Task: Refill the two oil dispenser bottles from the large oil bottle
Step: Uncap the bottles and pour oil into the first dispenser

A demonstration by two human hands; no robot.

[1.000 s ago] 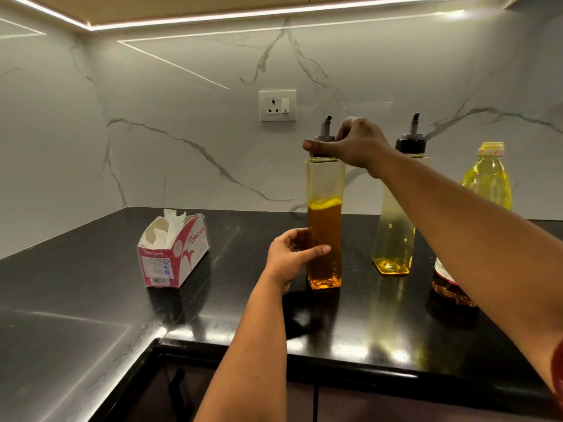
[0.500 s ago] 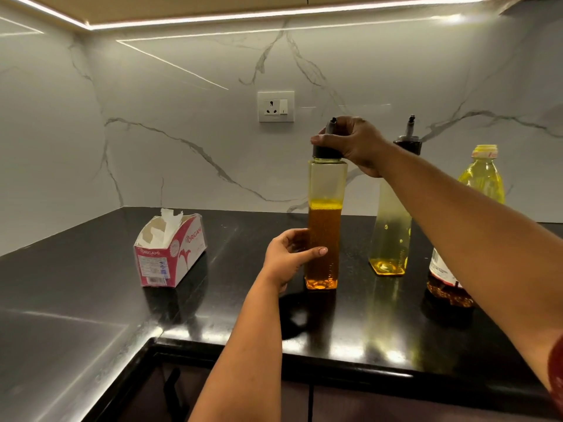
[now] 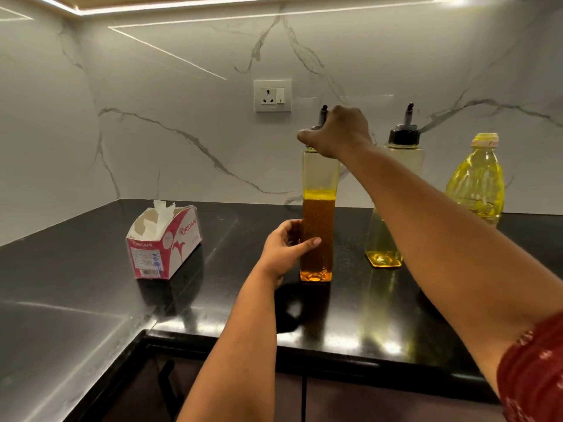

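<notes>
At the far left of the black worktop lay an opened red-and-white Origami tissue box, well apart from anything I was working on, and a wall socket sat on the marble wall above. My left hand was wrapped around the lower body of the nearer oil dispenser bottle, thumb across its front and fingers curled behind, steadying it where it stood upright, about half full of amber oil. My right hand had come in from the right and closed over that bottle's cap, fingers curled round it with the pour spout poking up just beside my knuckles. The bottle's long axis ran straight up, with the cap directly above my lower grip, so I judged that any twist of the top would turn about that vertical line while the left hand held the body fast. To the right, behind my forearm, stood the second dispenser bottle, black cap on and only a little oil at its base. Furthest right stood the large yellow oil bottle, capped, nearer my right arm.
</notes>
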